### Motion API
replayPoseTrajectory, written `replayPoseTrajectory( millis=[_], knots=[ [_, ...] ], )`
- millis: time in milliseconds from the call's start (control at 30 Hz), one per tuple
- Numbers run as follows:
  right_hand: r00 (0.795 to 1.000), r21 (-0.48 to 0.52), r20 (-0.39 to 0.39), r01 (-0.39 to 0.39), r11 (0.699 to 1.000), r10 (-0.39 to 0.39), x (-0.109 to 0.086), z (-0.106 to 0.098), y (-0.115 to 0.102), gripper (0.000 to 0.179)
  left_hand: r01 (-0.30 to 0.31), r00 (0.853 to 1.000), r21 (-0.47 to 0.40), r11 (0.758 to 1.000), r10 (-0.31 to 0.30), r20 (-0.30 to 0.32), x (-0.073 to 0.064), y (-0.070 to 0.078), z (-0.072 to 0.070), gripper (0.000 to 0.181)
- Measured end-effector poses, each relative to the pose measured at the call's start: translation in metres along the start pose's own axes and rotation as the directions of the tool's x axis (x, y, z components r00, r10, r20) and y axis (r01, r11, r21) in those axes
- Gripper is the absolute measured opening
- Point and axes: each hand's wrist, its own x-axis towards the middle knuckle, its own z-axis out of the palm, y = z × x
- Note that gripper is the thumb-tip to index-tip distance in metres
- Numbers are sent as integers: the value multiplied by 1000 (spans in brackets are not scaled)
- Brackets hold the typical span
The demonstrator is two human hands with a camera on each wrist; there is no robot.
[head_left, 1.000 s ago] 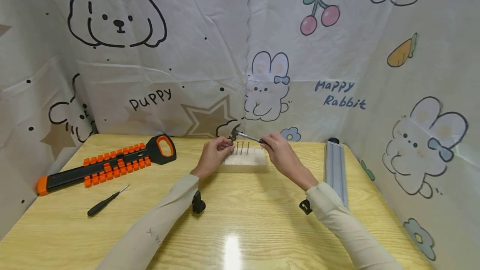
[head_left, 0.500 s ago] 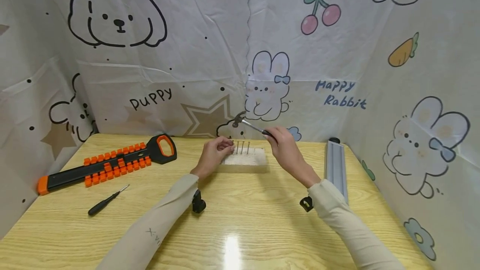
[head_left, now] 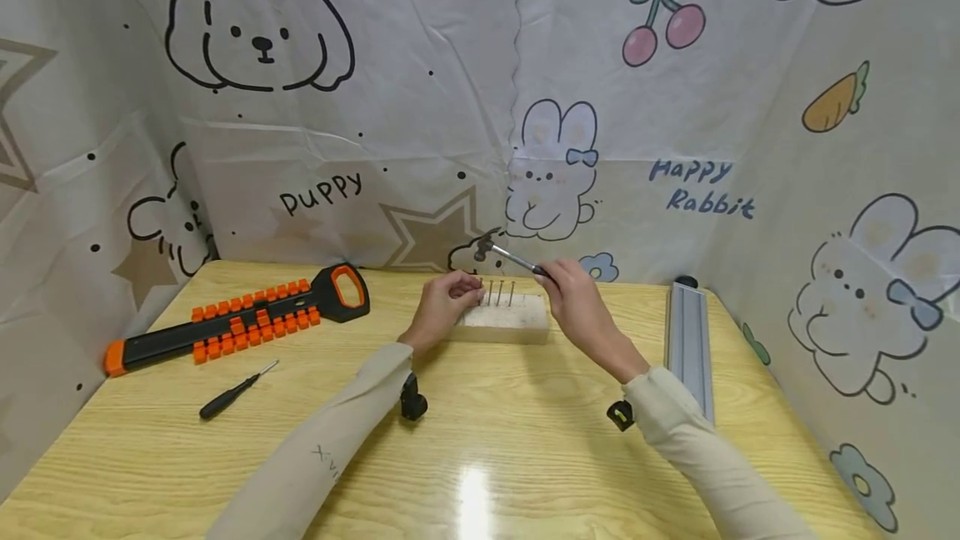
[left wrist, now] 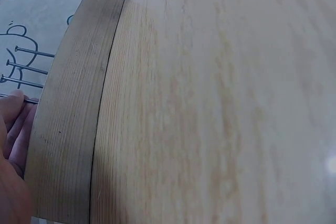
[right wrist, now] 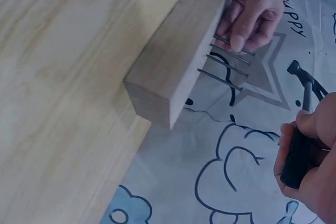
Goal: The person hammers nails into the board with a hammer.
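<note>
In the head view my left hand (head_left: 442,305) is at the left end of a pale wooden block (head_left: 517,325), pinching a nail (right wrist: 242,49) that stands on it. Three more nails (head_left: 501,293) stand upright in a row to the right of those fingers. My right hand (head_left: 583,300) grips the black handle of a small claw hammer (head_left: 513,259). Its dark head is raised above the pinched nail, apart from it. The right wrist view shows the curled fingers round the hammer handle (right wrist: 296,156). How deep the nails sit is hidden.
A black and orange rack-like tool (head_left: 247,319) lies at the table's left, with a screwdriver (head_left: 238,390) in front of it. A long grey metal bar (head_left: 688,348) lies at the right. Printed cloth walls (head_left: 420,140) enclose the table's back and sides.
The hammer rose from close over the pinched nail, then came down slightly. My left hand keeps its pinch on the nail. The head view has turned a little to the left.
</note>
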Motion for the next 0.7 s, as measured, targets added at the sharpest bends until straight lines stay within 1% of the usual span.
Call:
replayPoseTrajectory(
  millis=[67,133,300,400,567,700],
  knots=[
    [1000,5,-23,9,1000,-9,1,-2,0,13,-2,1000,5,1000,2,-1,1,0,1,10],
    [1000,-6,-23,8,1000,-8,1,-2,2,13,-3,1000,10,1000,3,0,1,0,2,10],
    [1000,-32,23,-9,999,10,-4,-2,5,13,-5,1000,5,1000,5,4,2,1,3,10],
    [998,-38,58,-22,999,24,-6,-1,6,12,5,1000,-1,1000,-5,11,1,1,3,10],
    [993,-28,107,-54,998,56,-7,3,7,14,45,998,-6,999,-45,40,0,-2,-1,12],
    [993,-21,99,-56,998,58,-7,3,7,15,83,993,-47,995,-79,82,1,-2,-6,17]
  ],
)
